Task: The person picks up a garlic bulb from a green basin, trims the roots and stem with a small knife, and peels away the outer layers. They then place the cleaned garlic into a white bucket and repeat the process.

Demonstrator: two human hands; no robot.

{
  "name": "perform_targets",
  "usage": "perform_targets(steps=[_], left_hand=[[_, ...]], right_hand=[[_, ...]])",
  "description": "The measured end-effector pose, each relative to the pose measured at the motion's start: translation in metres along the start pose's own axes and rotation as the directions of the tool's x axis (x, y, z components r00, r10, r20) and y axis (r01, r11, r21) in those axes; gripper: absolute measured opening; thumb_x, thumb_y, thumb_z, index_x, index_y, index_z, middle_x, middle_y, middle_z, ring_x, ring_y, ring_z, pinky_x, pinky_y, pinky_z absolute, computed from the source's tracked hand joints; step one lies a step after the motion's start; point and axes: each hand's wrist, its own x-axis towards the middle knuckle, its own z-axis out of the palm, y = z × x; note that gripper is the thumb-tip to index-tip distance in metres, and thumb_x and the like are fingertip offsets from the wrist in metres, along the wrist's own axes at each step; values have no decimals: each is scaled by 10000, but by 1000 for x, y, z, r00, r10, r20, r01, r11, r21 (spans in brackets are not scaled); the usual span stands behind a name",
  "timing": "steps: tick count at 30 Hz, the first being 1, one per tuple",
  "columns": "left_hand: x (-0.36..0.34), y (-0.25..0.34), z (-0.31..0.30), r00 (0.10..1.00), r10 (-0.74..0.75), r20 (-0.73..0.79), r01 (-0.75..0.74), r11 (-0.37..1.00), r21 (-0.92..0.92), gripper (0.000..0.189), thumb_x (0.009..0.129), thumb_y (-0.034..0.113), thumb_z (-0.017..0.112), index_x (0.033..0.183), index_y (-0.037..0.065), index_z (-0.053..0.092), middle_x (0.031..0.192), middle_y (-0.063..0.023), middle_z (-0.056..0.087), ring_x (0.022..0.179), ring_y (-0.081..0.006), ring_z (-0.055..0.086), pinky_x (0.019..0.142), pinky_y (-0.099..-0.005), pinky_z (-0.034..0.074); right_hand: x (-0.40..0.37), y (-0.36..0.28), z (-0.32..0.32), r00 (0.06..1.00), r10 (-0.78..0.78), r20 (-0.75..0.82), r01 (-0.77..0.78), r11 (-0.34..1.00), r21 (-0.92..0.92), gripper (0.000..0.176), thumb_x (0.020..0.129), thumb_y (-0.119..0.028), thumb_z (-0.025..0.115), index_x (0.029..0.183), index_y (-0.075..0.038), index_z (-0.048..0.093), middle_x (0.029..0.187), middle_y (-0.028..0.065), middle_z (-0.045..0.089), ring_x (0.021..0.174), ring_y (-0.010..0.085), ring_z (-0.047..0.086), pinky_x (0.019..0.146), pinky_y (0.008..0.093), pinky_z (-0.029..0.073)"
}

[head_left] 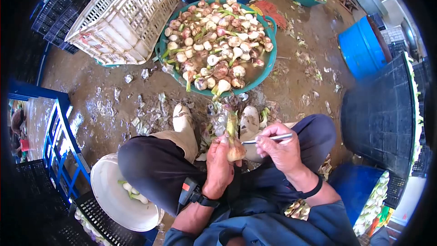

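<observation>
My left hand (219, 164) is wrapped round a garlic bulb (236, 150), whose green stem points up and away from me. In my right hand (281, 149) is a small knife (273, 137), gripped between thumb and fingers. Its blade tip reaches the upper side of the bulb, near the base of the stem. Beyond my boots stands a round green tub (269, 66) heaped with garlic bulbs (216, 41), many with short stems. Beside my left knee, a white bucket (102, 180) holds a few trimmed bulbs (133, 192).
A white plastic crate (125, 16) stands left of the tub. Blue barrels (360, 45) and a large black container (378, 114) line the right side. A blue metal frame (63, 132) is at the left. Peelings (150, 123) litter the wet floor.
</observation>
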Motion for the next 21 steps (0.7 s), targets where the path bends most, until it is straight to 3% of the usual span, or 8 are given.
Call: perform_targets(steps=[4,8,10,14,20,21], left_hand=[[0,-4,-5,999,3,-34,1,993,118,335,962,351,419,956,27,507,763,-81,578,568,-155,552,439,-275,435],[0,-3,-6,998,-26,-52,32,992,120,287,968,304,435,959,27,512,736,-80,590,531,-138,539,422,-255,420],[0,-7,-7,997,-30,-68,35,997,73,222,968,240,470,984,27,531,730,-77,610,518,-110,531,413,-235,406],[2,-8,-6,996,-23,-89,34,992,124,229,959,248,477,967,23,515,718,-73,586,504,-127,526,411,-244,413],[-1,-4,-2,987,-85,-135,98,991,95,159,922,170,545,956,16,559,709,-70,596,491,-110,509,405,-229,389],[-1,-5,-1,987,-95,-129,105,991,77,156,917,170,553,950,18,560,705,-67,594,490,-109,506,403,-228,384]], right_hand=[[1,20,5,986,-132,102,153,962,-226,125,843,-55,660,868,2,552,852,94,619,705,114,610,596,234,511],[1,30,7,992,-86,93,89,996,-30,126,837,-33,655,883,5,544,865,108,600,715,136,616,609,250,524],[2,30,7,991,-76,114,78,997,-10,114,841,-24,644,883,5,542,859,112,594,704,138,614,609,257,528],[4,32,6,983,-138,125,137,990,16,81,849,-21,627,853,12,553,818,78,606,670,103,586,594,232,492],[0,22,-8,942,-258,212,306,923,-234,101,816,-15,634,804,18,539,831,99,585,683,130,594,620,260,492],[-5,19,-8,969,-196,152,225,952,-206,73,782,18,639,802,8,569,796,90,602,712,132,588,649,270,484]])
